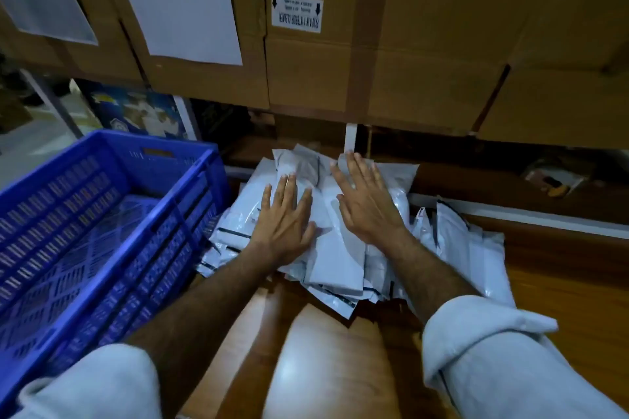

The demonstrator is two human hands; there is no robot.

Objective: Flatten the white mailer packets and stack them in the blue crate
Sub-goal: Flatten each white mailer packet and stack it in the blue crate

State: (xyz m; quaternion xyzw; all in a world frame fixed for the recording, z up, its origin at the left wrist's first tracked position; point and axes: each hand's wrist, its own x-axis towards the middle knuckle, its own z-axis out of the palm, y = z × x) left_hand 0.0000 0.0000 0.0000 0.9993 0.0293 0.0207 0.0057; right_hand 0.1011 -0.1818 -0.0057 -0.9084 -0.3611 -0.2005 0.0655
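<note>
A heap of white mailer packets lies on the brown wooden floor in the middle of the view. My left hand presses flat on the left part of the heap, fingers straight and spread. My right hand lies flat on the top packet beside it, fingers straight and pointing away from me. More packets lean to the right of the heap. The blue crate stands to the left of the packets, with nothing visible inside it.
Brown cardboard boxes are stacked right behind the heap, some with white paper sheets taped on. A low shelf gap runs under them. Bare wooden floor stretches to the right.
</note>
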